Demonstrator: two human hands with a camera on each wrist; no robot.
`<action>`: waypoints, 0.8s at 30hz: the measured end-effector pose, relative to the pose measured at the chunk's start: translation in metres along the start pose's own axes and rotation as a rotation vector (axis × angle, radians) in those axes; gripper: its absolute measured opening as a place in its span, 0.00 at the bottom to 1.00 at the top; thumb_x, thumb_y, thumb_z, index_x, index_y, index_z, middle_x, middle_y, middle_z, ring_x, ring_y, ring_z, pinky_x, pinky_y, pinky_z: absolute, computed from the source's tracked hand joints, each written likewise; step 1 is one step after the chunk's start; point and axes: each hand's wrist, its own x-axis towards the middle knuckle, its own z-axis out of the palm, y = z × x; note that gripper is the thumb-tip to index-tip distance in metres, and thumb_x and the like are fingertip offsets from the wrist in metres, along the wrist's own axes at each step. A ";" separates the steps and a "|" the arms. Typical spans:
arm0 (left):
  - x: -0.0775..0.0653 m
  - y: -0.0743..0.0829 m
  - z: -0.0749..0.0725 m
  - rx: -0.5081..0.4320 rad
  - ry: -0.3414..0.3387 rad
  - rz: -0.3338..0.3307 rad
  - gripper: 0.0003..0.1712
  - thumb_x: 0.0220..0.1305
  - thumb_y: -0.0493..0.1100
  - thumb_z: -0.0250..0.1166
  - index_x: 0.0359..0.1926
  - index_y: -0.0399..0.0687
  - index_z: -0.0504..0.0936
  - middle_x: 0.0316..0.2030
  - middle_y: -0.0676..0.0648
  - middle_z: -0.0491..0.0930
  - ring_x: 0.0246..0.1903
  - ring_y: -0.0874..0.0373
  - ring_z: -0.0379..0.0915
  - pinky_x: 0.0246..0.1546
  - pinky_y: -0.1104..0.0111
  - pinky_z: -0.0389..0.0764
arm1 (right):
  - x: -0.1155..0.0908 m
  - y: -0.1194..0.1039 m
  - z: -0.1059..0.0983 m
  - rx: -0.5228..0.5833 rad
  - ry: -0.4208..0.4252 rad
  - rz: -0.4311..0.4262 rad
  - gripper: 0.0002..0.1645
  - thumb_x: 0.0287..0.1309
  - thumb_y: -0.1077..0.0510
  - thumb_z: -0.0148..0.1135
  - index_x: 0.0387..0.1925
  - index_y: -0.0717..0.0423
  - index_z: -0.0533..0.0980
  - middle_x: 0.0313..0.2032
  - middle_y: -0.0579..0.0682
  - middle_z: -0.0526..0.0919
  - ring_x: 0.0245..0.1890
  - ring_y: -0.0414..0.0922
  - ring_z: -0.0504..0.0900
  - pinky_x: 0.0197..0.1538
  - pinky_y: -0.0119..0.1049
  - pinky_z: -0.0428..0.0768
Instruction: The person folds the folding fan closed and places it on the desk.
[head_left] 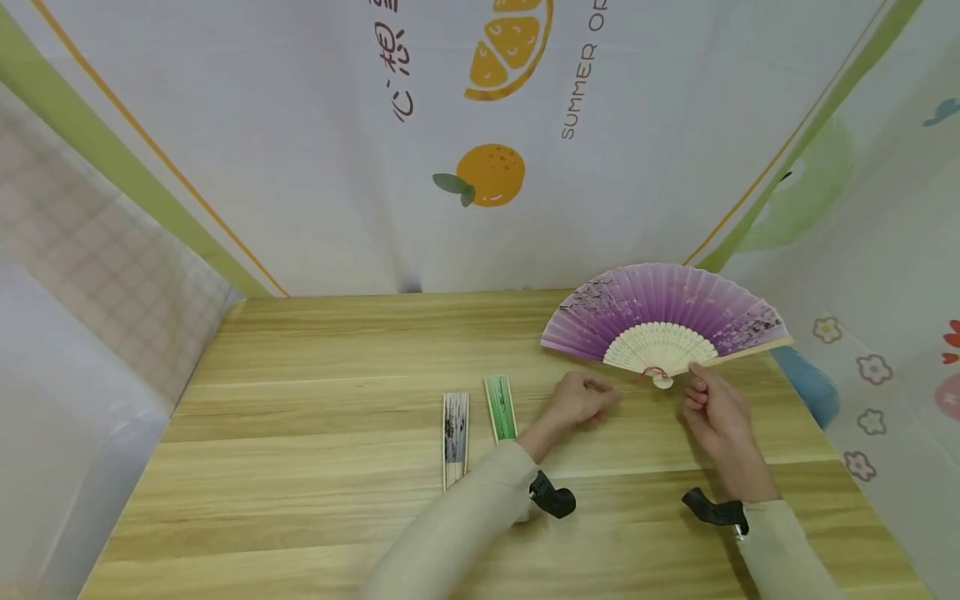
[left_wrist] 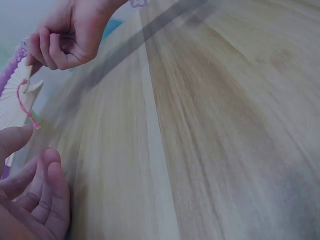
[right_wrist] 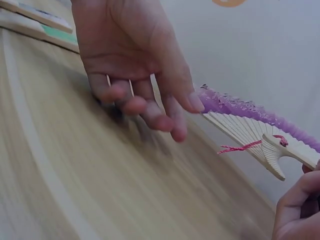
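A purple folding fan [head_left: 663, 292] with a blossom print and pale cut-out ribs stands spread open at the back right of the table. My right hand [head_left: 722, 417] pinches its right-hand guard stick near the pivot, thumb uppermost. From the pivot hangs a red cord [right_wrist: 240, 148]. Just left of the fan's base is my left hand [head_left: 577, 400], its fingers loosely bent with nothing between them. In the right wrist view the left thumb appears close to the fan's left edge; whether they touch I cannot tell.
Two folded fans lie left of my left forearm: one grey and patterned [head_left: 456, 429], one green [head_left: 502, 408]. The forearm covers their near ends. A white printed cloth [head_left: 315, 167] hangs behind the wooden table [head_left: 300, 467], and more cloth hangs at both sides.
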 end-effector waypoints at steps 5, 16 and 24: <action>0.004 -0.003 -0.005 -0.040 0.012 0.036 0.16 0.63 0.41 0.74 0.47 0.34 0.85 0.25 0.39 0.84 0.16 0.55 0.76 0.17 0.69 0.80 | 0.000 0.004 0.009 0.046 -0.059 -0.005 0.10 0.75 0.68 0.52 0.33 0.61 0.72 0.19 0.47 0.72 0.16 0.36 0.68 0.20 0.25 0.67; 0.006 0.003 -0.014 -0.313 0.091 0.048 0.16 0.70 0.45 0.68 0.48 0.36 0.78 0.32 0.41 0.86 0.20 0.58 0.78 0.19 0.70 0.80 | 0.002 0.020 0.036 0.022 -0.091 0.018 0.15 0.76 0.66 0.51 0.28 0.57 0.72 0.17 0.46 0.72 0.15 0.35 0.67 0.19 0.24 0.66; 0.006 0.009 -0.031 -0.398 0.127 0.080 0.10 0.76 0.41 0.61 0.46 0.35 0.76 0.38 0.43 0.87 0.34 0.50 0.84 0.36 0.58 0.87 | 0.005 0.035 0.051 -0.170 -0.069 -0.088 0.23 0.75 0.65 0.54 0.19 0.55 0.73 0.16 0.43 0.72 0.14 0.34 0.67 0.18 0.24 0.67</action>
